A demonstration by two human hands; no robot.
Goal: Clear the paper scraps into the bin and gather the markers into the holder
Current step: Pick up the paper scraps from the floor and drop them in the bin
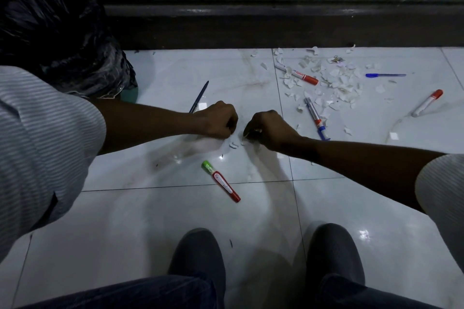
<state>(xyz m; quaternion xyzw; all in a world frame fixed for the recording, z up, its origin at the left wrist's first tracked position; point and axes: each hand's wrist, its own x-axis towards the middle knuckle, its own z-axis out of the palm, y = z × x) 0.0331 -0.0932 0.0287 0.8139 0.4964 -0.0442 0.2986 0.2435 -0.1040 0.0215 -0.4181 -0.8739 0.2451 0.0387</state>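
Both hands are down on the white tiled floor, close together. My left hand is curled into a fist; what it holds is hidden. My right hand pinches small paper scraps, and a few scraps lie just below the hands. A big heap of torn paper scraps lies at the upper right. Among it are a red-capped marker and a blue marker. A green-capped red marker lies near my feet. The bin with a black bag stands at the left.
A dark pen lies behind my left hand. A blue pen and another red-capped marker lie at the far right. A dark wooden ledge runs along the back. My two shoes stand at the bottom.
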